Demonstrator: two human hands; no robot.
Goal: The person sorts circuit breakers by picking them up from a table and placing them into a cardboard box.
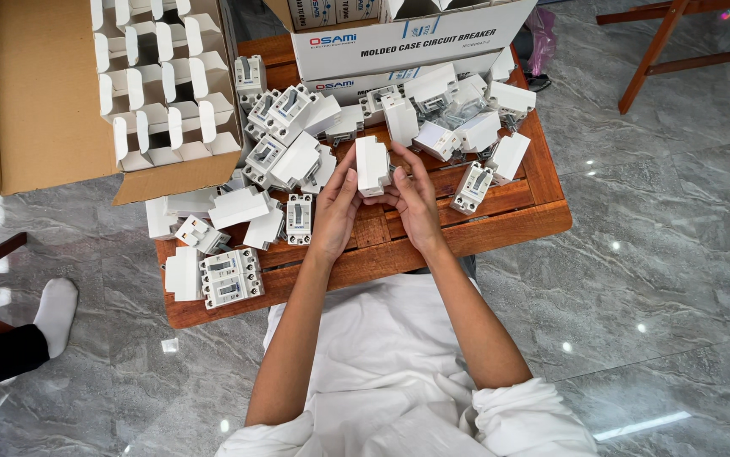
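Note:
Both my hands hold one white boxy circuit breaker (372,164) just above the small wooden slatted table (517,222). My left hand (337,210) grips its left side, fingers pointing up. My right hand (413,196) grips its right side, thumb near its lower corner. Many more white breakers lie around it: a heap (290,135) to the upper left, another heap (458,118) to the upper right, and a joined pair (229,278) at the table's front left.
An open cardboard box with white dividers (157,80) sits at the upper left. A white printed carton (403,38) stands at the table's far edge. Another person's socked foot (53,313) rests on the marble floor at left. Wooden chair legs (666,42) stand upper right.

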